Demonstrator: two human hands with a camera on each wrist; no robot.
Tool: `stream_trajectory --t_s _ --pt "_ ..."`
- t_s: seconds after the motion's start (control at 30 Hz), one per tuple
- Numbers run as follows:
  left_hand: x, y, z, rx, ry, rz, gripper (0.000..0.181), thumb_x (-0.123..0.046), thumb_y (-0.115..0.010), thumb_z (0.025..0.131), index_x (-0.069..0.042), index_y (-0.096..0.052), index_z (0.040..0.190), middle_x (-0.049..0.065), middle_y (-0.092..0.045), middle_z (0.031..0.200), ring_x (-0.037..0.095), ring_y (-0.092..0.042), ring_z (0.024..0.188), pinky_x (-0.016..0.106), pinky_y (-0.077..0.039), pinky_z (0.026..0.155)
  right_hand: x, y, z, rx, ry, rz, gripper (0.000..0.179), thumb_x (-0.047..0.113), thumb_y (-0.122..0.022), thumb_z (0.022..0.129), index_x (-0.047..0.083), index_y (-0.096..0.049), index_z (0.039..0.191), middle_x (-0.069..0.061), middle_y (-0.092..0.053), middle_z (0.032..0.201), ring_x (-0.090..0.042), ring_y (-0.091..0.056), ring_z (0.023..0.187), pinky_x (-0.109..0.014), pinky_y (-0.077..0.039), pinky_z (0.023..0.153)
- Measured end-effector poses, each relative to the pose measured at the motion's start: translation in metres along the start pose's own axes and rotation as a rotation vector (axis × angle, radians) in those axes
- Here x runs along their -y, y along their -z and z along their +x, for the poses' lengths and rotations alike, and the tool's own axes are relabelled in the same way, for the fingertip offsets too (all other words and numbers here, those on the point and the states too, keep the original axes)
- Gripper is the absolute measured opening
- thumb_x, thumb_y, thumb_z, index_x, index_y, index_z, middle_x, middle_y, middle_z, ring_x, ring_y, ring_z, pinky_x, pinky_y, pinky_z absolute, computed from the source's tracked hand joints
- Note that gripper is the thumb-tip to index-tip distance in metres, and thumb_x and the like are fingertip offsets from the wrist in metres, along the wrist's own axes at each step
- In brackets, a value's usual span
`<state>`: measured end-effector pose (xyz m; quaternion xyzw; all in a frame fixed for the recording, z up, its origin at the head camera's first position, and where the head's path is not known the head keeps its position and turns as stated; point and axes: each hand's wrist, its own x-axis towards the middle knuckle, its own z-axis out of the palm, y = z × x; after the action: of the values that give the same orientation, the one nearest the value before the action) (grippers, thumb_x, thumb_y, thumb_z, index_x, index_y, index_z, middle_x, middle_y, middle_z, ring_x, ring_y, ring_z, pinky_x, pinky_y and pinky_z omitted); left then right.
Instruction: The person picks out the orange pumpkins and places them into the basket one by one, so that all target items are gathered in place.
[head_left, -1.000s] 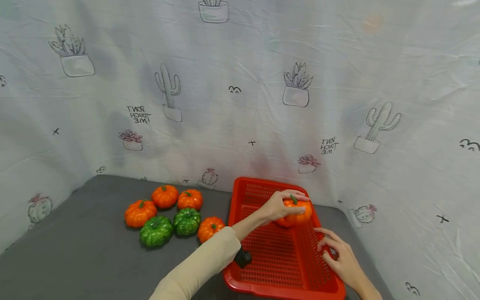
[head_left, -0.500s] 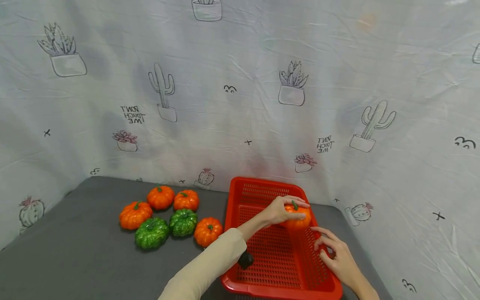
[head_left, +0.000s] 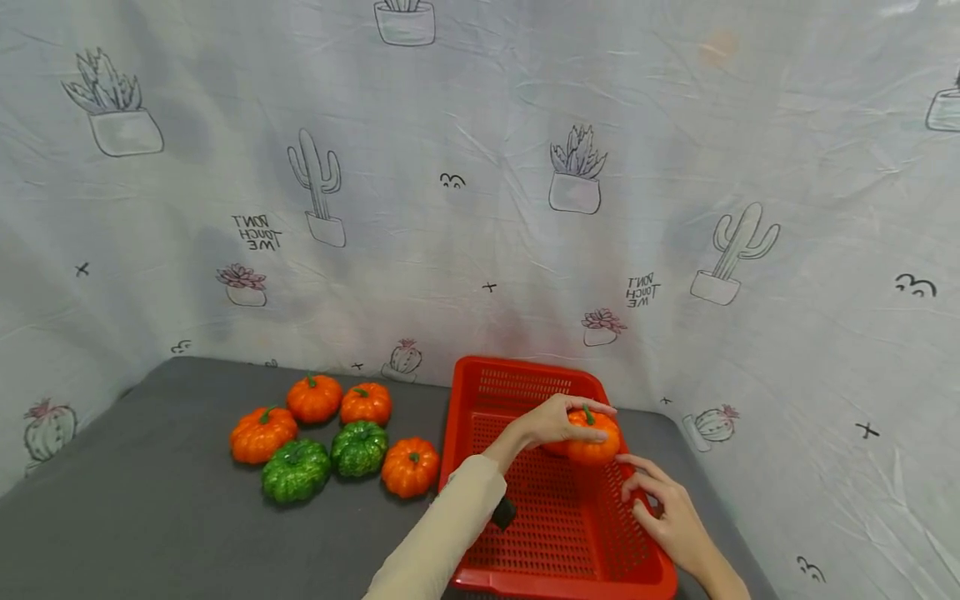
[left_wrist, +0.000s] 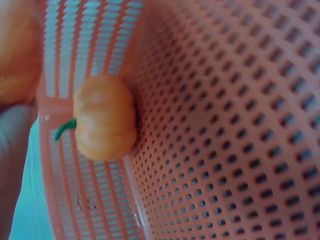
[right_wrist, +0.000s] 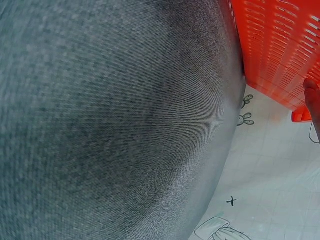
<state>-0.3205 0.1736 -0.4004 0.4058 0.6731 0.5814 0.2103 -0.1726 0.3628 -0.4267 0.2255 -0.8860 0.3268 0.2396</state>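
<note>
An orange pumpkin point(head_left: 594, 440) with a green stem is in my left hand point(head_left: 553, 422), gripped from above between thumb and fingers. It hangs over the right side of a red plastic basket point(head_left: 540, 582). Part of a second orange pumpkin point(head_left: 555, 448) shows behind it; the left wrist view has this pumpkin point(left_wrist: 105, 120) lying in the basket against the slotted wall, and the held pumpkin point(left_wrist: 17, 55) at its left edge. My right hand point(head_left: 667, 512) rests at the basket's right rim, fingers loosely bent. A fingertip point(right_wrist: 312, 92) appears beside the basket wall in the right wrist view.
Left of the basket on the grey table point(head_left: 150, 517) sit several orange pumpkins point(head_left: 410, 467) and two green pumpkins point(head_left: 296, 471). A white curtain point(head_left: 480, 208) printed with cacti hangs behind. A black object point(head_left: 503, 512) shows under the left forearm.
The held pumpkin has gone slightly lower within the basket, my left hand keeping its grip. The right hand stays at the rim. The whole scene has shifted a little left in the head view.
</note>
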Motion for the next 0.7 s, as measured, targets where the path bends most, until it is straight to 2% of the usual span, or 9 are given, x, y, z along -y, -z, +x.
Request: stream_trajectory --t_s 0.03,0.13,0.37,0.57,0.7 --pt "0.001 0.002 0.0 0.012 0.008 0.003 0.038 -0.015 -0.073 0.086 -0.019 -0.067 0.124 -0.011 -0.056 0.074 0.004 -0.041 0.058 0.016 -0.038 0.058 0.0 0.0 0.0 0.002 0.003 -0.001 0.039 -0.016 -0.06 0.072 0.023 -0.059 0.079 -0.01 -0.06 0.119 0.008 -0.025 0.047 -0.016 -0.03 0.041" --pt "0.005 0.005 0.0 0.038 0.027 -0.021 0.035 -0.012 -0.07 0.088 -0.015 -0.067 0.123 -0.006 -0.045 0.063 0.007 -0.029 0.053 0.019 -0.032 0.055 0.001 0.001 0.0 0.016 -0.007 0.003 0.038 -0.016 -0.058 0.073 0.022 -0.059 0.079 -0.01 -0.06 0.12 0.008 -0.025 0.047 -0.016 -0.03 0.04" --pt "0.015 0.011 -0.005 0.071 0.088 -0.045 0.035 -0.009 -0.069 0.089 -0.01 -0.066 0.124 -0.005 -0.039 0.057 0.008 -0.031 0.054 0.02 -0.038 0.061 0.002 -0.001 0.002 0.028 -0.024 0.028 0.037 -0.017 -0.055 0.074 0.02 -0.059 0.079 -0.011 -0.06 0.121 0.007 -0.024 0.046 -0.017 -0.029 0.039" --pt "0.017 0.014 -0.01 0.064 0.113 -0.053 0.035 -0.009 -0.069 0.088 -0.012 -0.067 0.123 -0.003 -0.044 0.061 0.009 -0.037 0.061 0.02 -0.041 0.066 0.003 0.0 0.004 0.032 0.003 0.028 0.037 -0.017 -0.055 0.075 0.019 -0.06 0.079 -0.011 -0.059 0.122 0.006 -0.026 0.048 -0.016 -0.03 0.04" --pt "0.018 0.011 -0.013 0.015 0.134 -0.125 0.037 -0.009 -0.072 0.087 -0.011 -0.067 0.124 -0.005 -0.059 0.084 0.008 -0.046 0.075 0.02 -0.045 0.07 0.002 0.002 0.001 0.019 -0.007 0.027 0.037 -0.018 -0.055 0.074 0.019 -0.06 0.079 -0.012 -0.059 0.121 0.007 -0.026 0.048 -0.015 -0.03 0.04"
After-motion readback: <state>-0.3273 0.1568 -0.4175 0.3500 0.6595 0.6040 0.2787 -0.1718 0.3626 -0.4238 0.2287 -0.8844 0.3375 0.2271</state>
